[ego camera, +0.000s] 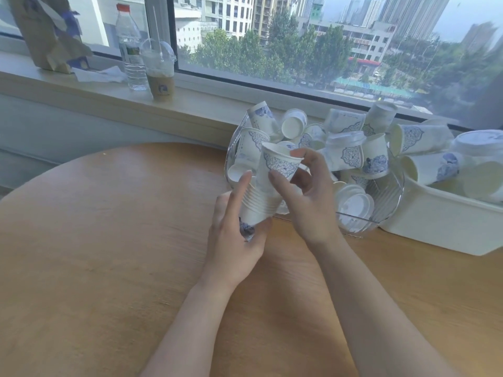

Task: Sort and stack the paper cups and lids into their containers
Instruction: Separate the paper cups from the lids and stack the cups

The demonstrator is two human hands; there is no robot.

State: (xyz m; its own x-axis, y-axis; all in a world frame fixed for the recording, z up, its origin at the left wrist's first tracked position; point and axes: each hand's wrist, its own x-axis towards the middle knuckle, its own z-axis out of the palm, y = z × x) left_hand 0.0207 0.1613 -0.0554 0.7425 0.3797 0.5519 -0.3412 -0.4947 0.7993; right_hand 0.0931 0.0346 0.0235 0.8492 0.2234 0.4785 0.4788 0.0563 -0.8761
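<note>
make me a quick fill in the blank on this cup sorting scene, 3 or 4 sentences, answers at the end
1. The left hand holds a nested stack of paper cups by its ____ end.
2. The right hand pinches the ____ cup of that stack.
3. Loose lids lie in the clear ____.
4. On the windowsill, the water bottle has a ____ cap.

Missing words: bottom; top; bowl; red
</note>
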